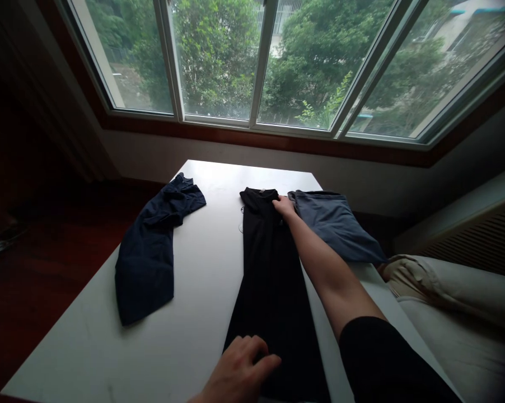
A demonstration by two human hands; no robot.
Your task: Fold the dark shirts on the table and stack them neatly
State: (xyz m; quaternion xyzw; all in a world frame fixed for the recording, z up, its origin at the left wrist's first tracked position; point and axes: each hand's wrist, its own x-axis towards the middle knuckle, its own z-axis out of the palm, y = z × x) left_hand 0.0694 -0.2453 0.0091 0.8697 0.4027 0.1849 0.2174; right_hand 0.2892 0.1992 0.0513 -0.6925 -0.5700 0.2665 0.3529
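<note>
A black garment (269,280), folded into a long narrow strip, lies lengthwise down the middle of the white table (202,263). My right hand (283,207) reaches far forward and pinches its far end near the collar. My left hand (242,366) rests on the near end of the same garment, fingers curled and pressing the cloth. A dark navy shirt (149,260) lies crumpled to the left. Just right of my right hand sits a grey-blue folded garment (334,224).
A wide window (256,61) with white frames runs behind the table. A cream sofa or cushion (458,313) stands close at the right edge. Dark red floor (34,280) lies to the left.
</note>
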